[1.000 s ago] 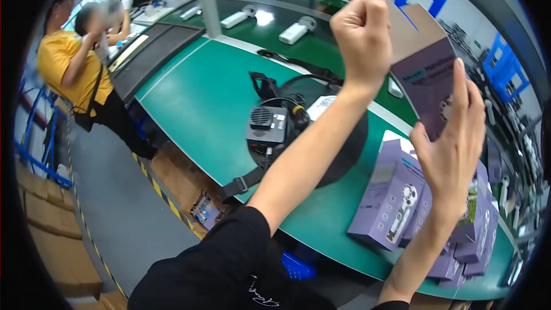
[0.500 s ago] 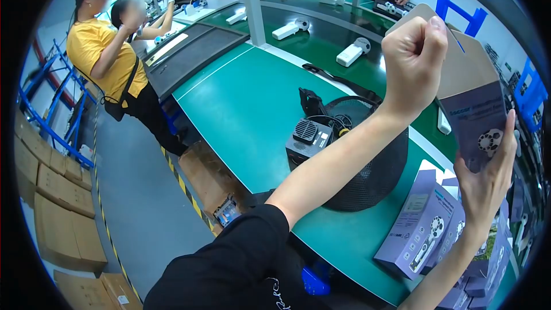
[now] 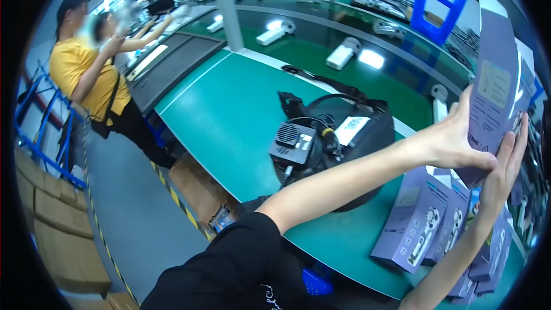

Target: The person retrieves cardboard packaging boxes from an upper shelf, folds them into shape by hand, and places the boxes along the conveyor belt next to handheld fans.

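A tall purple box (image 3: 493, 86) stands upright in the air at the right, its top flap raised. My left hand (image 3: 459, 143) grips its lower left side, thumb across the front. Around the lower right edge are the fingers of my right hand (image 3: 502, 175). Below them, several purple printed boxes (image 3: 414, 218) lean together on the green table (image 3: 212, 120). Left of these lies a black mesh bag (image 3: 367, 155) with a white label, a dark device with a round grille (image 3: 291, 140) and cables.
A person in a yellow shirt (image 3: 77, 72) stands at the left beside another person. Someone in black works across the conveyor (image 3: 310, 66), which carries white handheld fans (image 3: 343, 53). A metal post (image 3: 225, 8) rises at the table's back edge. Cartons (image 3: 63, 212) are stacked at lower left.
My left hand, a raised fist before, has come down onto the box. The box has turned to show another side, and its brown inside no longer shows. The camera view has shifted.
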Demonstrator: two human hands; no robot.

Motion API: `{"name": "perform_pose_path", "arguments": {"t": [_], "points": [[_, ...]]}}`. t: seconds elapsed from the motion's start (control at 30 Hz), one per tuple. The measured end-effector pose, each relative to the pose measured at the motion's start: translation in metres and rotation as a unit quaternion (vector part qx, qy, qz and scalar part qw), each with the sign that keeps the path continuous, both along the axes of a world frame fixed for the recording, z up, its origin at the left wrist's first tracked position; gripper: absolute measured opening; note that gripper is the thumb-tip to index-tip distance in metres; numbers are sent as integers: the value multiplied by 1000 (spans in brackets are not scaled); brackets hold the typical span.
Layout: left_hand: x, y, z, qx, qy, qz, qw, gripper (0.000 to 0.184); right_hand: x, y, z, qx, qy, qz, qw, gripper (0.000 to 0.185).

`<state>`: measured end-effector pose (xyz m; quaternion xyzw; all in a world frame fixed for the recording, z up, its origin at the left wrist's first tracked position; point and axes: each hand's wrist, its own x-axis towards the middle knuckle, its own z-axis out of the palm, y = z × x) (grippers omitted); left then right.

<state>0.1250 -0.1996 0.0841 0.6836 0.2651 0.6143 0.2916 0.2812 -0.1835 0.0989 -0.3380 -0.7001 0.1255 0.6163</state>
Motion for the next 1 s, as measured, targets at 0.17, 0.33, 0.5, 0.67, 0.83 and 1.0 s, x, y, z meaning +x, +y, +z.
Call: {"name": "perform_pose_path", "arguments": {"t": [0.17, 0.33, 0.5, 0.67, 0.83, 1.0], "points": [[-9, -4, -8, -67, -51, 53, 995, 107, -11, -34, -2, -29, -50, 76, 995, 50], [-1, 57, -12, -29, 6, 53, 998, 92, 8, 9, -5, -30, -173, 70, 982, 59], [-33, 88, -30, -211, 37, 74, 974, 72, 34, 43, -11, -91, -71, 60, 991, 58], [-54, 109, -45, -386, 99, 77, 914, 71, 63, 54, 3, -34, -58, -15, 998, 51], [-48, 128, -75, -312, -101, 107, 939, 62, 50, 41, 20, -126, 33, 33, 991, 41], [-41, 126, -72, -290, -29, -6, 957, 51, 53, 64, -3, -67, -81, 53, 993, 46]]}}
